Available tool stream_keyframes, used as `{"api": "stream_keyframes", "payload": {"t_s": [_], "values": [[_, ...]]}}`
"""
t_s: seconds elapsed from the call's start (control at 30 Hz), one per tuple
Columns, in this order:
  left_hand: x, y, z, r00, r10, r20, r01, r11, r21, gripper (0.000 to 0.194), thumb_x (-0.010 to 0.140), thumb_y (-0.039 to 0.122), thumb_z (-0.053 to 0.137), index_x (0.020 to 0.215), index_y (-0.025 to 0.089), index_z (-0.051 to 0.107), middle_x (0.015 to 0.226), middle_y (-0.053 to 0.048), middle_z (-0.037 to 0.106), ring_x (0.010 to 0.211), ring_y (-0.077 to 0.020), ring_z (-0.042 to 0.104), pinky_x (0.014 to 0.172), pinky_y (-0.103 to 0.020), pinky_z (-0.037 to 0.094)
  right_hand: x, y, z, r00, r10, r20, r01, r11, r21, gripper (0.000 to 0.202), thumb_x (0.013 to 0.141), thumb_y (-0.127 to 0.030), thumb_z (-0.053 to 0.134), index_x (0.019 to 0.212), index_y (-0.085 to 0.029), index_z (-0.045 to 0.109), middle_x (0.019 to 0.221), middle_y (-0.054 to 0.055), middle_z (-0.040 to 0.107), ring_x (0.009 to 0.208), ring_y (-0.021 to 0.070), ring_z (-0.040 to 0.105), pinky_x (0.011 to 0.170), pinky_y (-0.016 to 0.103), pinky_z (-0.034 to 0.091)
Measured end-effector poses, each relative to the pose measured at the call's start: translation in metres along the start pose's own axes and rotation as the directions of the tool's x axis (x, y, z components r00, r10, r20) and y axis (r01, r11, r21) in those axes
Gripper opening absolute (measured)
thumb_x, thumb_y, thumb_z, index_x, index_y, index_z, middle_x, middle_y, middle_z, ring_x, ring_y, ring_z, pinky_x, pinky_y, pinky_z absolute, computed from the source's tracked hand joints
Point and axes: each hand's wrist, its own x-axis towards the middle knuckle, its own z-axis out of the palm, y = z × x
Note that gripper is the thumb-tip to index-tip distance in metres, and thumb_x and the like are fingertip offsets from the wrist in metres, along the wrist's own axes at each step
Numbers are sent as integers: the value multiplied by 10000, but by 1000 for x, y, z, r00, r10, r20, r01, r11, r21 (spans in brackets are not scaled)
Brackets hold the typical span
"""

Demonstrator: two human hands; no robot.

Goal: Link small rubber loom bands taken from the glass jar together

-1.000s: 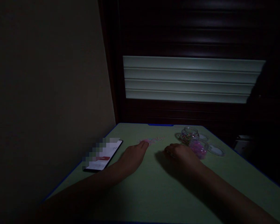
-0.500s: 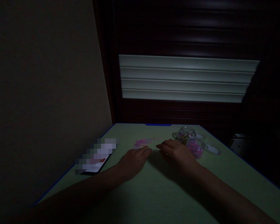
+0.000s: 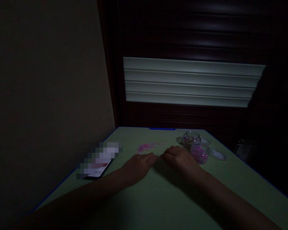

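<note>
My left hand (image 3: 139, 166) and my right hand (image 3: 180, 159) are over the middle of the table, fingertips nearly meeting. Both are closed, thumb and fingers pressed together; whatever they may pinch is too small and dark to make out. Just beyond them lies a loose pile of thin pink and purple strands (image 3: 146, 147), which look like small rubber bands. Close by my right hand sits a clear jar (image 3: 199, 154) filled with pink pieces. Behind it stands a second clear jar (image 3: 191, 139) with mixed-colour pieces.
Two clear lids (image 3: 218, 154) lie to the right of the jars. On the left a phone (image 3: 98, 163) rests near the edge of the green table (image 3: 148, 204), its screen blurred out. A wall (image 3: 50, 95) borders the left side, and dark slatted panelling (image 3: 182, 115) rises behind.
My right hand has dropped slightly and its fingers have curled in more. The fingertips of both hands have come closer together. The jars and pile stay put.
</note>
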Motion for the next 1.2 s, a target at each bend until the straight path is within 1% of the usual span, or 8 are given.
{"api": "stream_keyframes", "payload": {"t_s": [0.17, 0.43, 0.5, 0.6, 0.73, 0.9, 1.1, 1.2], "values": [[1, 0, -1, 1000, 15, -5, -15, 1000, 6, 208, 859, 117, 350, 1008, 189, 476, 825, -10, 566, 726, -137, 556, 626, -239, 414, 0, 0, -1, 1000, 7, 3, -7, 1000, -14, 136, 832, -167, 453, 824, -171, 589, 751, 25, 580, 704, 124, 466, 651, 256, 296], [1, 0, 0, 1000, -10, 15, 9, 999, 41, 201, 856, 129, 359, 1009, 192, 473, 836, -14, 568, 714, -149, 558, 586, -247, 415, 0, -2, -2, 999, 24, 29, -23, 999, -46, 133, 827, -180, 454, 804, -174, 585, 745, 20, 584, 699, 130, 472, 661, 263, 298], [1, 0, 0, 1000, -20, 14, 19, 999, 49, 200, 852, 124, 362, 1006, 192, 470, 844, -14, 568, 725, -152, 559, 596, -251, 421, 0, -1, -2, 997, 56, 50, -51, 995, -90, 121, 816, -169, 465, 781, -176, 581, 748, 22, 589, 699, 136, 481, 656, 268, 298], [1, 0, -1, 999, -30, 25, 29, 998, 58, 187, 852, 123, 359, 990, 183, 470, 853, -20, 566, 723, -147, 557, 606, -248, 425, 1, 3, -5, 986, 150, 78, -131, 969, -212, 106, 783, -126, 490, 780, -173, 585, 766, 40, 601, 719, 161, 503, 653, 286, 301], [1, 0, -2, 999, -15, 35, 13, 998, 69, 191, 861, 126, 337, 995, 182, 461, 887, -27, 564, 737, -142, 554, 617, -242, 430, -3, 12, -13, 956, 293, 26, -266, 900, -344, 160, 777, -93, 461, 825, -161, 597, 813, 77, 612, 787, 210, 527, 701, 328, 311], [1, -1, -1, 999, -14, 39, 10, 994, 106, 201, 852, 110, 336, 995, 180, 458, 873, -29, 564, 705, -140, 553, 592, -238, 429, -8, 15, -23, 890, 452, -58, -426, 781, -456, 193, 779, -88, 430, 844, -137, 604, 837, 105, 613, 796, 240, 536, 690, 354, 318], [1, -1, -2, 999, -16, 49, 12, 996, 94, 187, 859, 124, 333, 991, 188, 449, 878, -23, 560, 707, -153, 553, 593, -256, 436, -7, 11, -28, 837, 541, -88, -506, 701, -502, 241, 777, -64, 395, 869, -131, 608, 833, 106, 618, 796, 244, 546, 666, 351, 322], [0, -1, -2, 999, -11, 41, 7, 996, 94, 195, 856, 119, 332, 1000, 184, 447, 885, -27, 561, 724, -156, 554, 609, -262, 439, -8, 12, -31, 792, 601, -106, -561, 649, -514, 238, 780, -73, 390, 833, -133, 614, 815, 115, 618, 786, 250, 551, 648, 351, 318]]}}
